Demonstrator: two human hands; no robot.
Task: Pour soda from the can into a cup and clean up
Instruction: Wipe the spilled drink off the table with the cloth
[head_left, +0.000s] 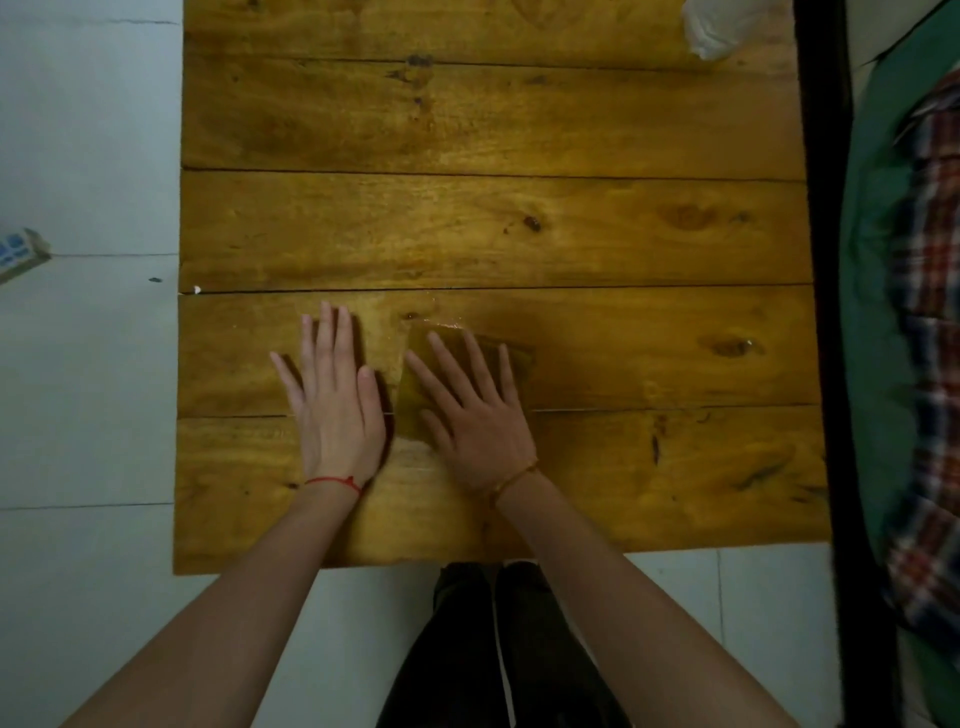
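My right hand (475, 410) lies flat with straight, spread fingers on a wet brownish-yellow cloth (517, 358) spread on the wooden table (493, 228). A small wet gleam shows on the wood just beyond the cloth's far edge. My left hand (332, 395) rests palm down on the bare wood right beside the cloth's left edge, fingers straight. No can or cup is in view.
A crumpled white plastic bag (719, 23) sits at the table's far right corner. A black bed frame (826, 208) with green and plaid bedding (930, 312) runs along the right. A small carton (21, 254) lies on the tiled floor at left.
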